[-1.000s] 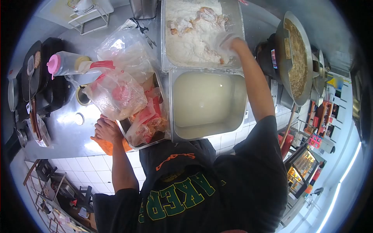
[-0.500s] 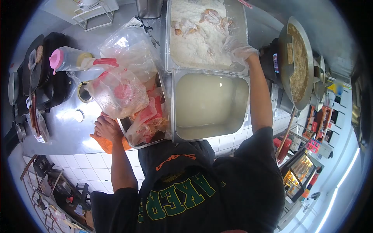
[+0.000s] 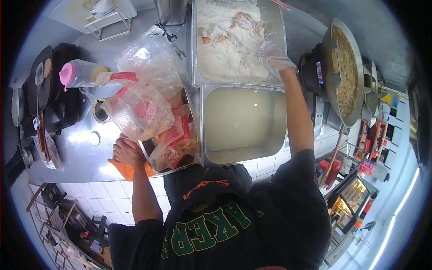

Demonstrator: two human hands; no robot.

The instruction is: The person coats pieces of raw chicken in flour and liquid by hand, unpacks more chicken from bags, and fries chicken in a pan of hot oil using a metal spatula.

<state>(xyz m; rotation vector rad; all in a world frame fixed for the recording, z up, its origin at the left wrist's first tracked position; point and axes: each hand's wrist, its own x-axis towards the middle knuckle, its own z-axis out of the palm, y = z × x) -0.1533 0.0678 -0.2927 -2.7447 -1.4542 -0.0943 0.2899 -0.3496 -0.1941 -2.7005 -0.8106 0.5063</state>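
My left hand [image 3: 128, 153], bare, rests closed on an orange cloth [image 3: 122, 170] at the counter's edge, beside a metal tray [image 3: 182, 170] of plastic bags and meat. A clear glove covers my right hand [image 3: 275, 59], which lies at the right side of a tray of white flour [image 3: 225, 63]; its fingertips are blurred against the flour, so its grip cannot be made out. Floured meat pieces [image 3: 243, 21] lie in the upper part of that tray. Below it stands a deep metal pan of pale liquid [image 3: 243, 119].
At the right is a large wok [image 3: 348, 72] with a brown liquid. A pink-capped bottle [image 3: 68, 74], a roll of tape [image 3: 100, 111] and metal tongs [image 3: 173, 39] lie on the left counter. Black pans [image 3: 44, 85] stand at the far left.
The whole view has shifted slightly. My right hand has moved a little within the flour tray; my left hand stays on the orange cloth.
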